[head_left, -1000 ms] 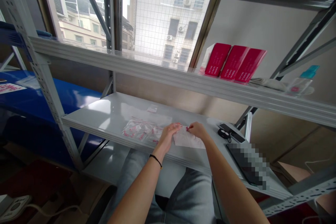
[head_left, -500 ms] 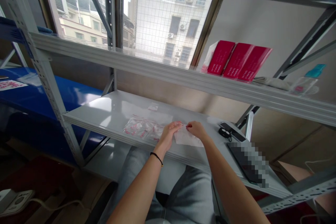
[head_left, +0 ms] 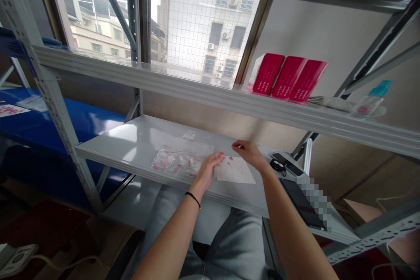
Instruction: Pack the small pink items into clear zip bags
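Note:
A white sheet, paper or tissue [head_left: 234, 172], lies on the grey shelf, with a few small red pieces [head_left: 231, 158] near its far edge. My left hand [head_left: 211, 167] rests at the sheet's left side, fingers stretched out, and a bit of red shows by its fingertips. Just above the far right corner of the sheet is my right hand [head_left: 248, 153], its thumb and fingers drawn together in a pinch. Whatever they hold, if anything, is too small to make out. Left of my left hand lie clear zip bags [head_left: 172, 160] with red pieces inside.
Farther back lies a small clear packet [head_left: 189, 134]. To the right are a black round item with a cord [head_left: 278, 165], a dark slim bar [head_left: 288, 164] and a dark tablet-like device [head_left: 303, 203]. Red boxes [head_left: 290, 78] and a spray bottle [head_left: 370, 100] stand on the shelf above.
My right hand has drawn back from my left fingertips, up and to the right, uncovering more of the white sheet and the red pieces. My left hand stays beside the sheet.

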`<state>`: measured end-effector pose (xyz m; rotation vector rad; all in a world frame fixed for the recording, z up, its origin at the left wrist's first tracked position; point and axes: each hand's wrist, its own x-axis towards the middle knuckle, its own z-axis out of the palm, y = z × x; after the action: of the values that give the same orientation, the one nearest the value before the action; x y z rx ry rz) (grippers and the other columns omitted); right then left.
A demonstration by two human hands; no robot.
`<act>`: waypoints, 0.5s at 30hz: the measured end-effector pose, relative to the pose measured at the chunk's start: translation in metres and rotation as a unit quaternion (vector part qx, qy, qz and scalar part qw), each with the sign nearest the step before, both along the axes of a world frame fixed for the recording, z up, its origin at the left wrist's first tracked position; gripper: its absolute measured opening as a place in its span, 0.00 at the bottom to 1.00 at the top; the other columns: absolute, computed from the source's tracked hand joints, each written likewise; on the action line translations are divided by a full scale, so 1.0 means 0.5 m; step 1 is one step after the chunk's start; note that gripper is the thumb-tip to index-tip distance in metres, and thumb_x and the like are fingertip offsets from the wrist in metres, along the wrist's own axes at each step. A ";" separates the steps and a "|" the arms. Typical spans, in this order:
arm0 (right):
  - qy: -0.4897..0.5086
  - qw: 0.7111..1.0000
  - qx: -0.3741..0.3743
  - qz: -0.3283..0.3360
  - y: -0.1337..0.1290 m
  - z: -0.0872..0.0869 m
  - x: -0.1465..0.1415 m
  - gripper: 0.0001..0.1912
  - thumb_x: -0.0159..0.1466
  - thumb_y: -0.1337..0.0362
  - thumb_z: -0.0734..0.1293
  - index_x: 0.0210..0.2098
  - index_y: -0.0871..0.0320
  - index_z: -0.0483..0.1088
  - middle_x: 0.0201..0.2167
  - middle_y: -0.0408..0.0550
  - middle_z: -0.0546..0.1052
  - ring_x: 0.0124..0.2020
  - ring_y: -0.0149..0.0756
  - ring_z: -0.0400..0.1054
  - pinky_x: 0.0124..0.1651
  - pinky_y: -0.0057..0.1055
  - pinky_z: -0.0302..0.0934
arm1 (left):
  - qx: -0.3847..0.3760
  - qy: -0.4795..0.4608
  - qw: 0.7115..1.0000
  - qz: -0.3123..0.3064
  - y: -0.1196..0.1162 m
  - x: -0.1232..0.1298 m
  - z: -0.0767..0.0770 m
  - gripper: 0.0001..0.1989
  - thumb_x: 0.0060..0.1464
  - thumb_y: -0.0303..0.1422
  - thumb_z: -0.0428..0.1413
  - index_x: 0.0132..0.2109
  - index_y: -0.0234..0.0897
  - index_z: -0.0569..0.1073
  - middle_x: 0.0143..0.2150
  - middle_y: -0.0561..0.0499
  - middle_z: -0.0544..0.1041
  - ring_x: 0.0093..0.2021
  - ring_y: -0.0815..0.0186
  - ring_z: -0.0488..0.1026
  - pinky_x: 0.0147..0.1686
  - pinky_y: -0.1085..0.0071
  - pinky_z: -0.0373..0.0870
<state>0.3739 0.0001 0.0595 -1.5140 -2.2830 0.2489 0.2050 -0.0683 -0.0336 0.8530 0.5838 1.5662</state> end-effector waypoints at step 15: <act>0.025 0.989 0.019 0.145 -0.031 0.004 -0.009 0.14 0.69 0.63 0.61 0.48 0.54 0.77 0.45 0.47 0.81 0.40 0.36 0.73 0.45 0.28 0.64 | 0.009 -0.014 0.999 -0.029 -0.006 0.002 0.005 0.16 0.50 0.40 0.66 0.43 0.33 0.82 0.39 0.45 0.82 0.39 0.62 0.76 0.41 0.70 0.66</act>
<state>0.3696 -0.0153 0.0613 -1.1397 -2.4469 0.3167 0.2061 -0.0714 -0.0309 0.8537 0.5210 1.5299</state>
